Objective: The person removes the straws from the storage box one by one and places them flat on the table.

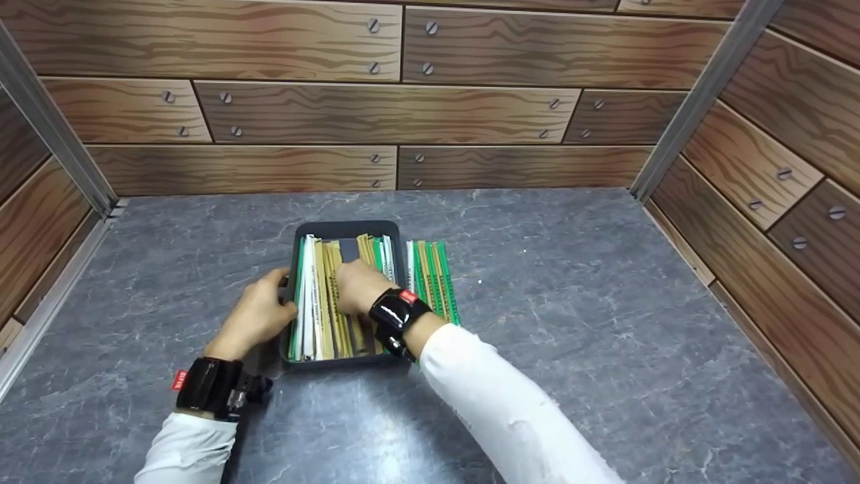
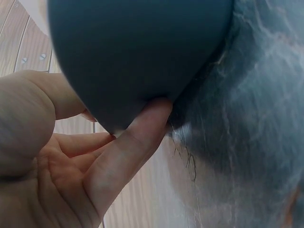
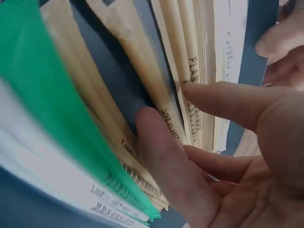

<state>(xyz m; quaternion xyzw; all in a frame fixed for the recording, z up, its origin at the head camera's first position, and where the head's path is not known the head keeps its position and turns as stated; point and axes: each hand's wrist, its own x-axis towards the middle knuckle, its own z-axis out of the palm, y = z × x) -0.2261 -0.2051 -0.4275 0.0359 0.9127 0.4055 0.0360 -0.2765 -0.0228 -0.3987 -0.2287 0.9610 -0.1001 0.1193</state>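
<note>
A dark grey box stands on the table, packed with long, narrow paper packets in tan, white and green, printed with dark lettering. My left hand grips the box's left side, thumb at the rim. In the left wrist view its fingers press the smooth outer wall. My right hand reaches into the box from the right. In the right wrist view, its forefinger and thumb come to either side of a tan packet, pinching it. A green packet leans to the left of it there.
Several green, tan and white packets lie side by side on the table against the box's right side. The grey marbled table is bounded by wood-patterned walls at the back and sides.
</note>
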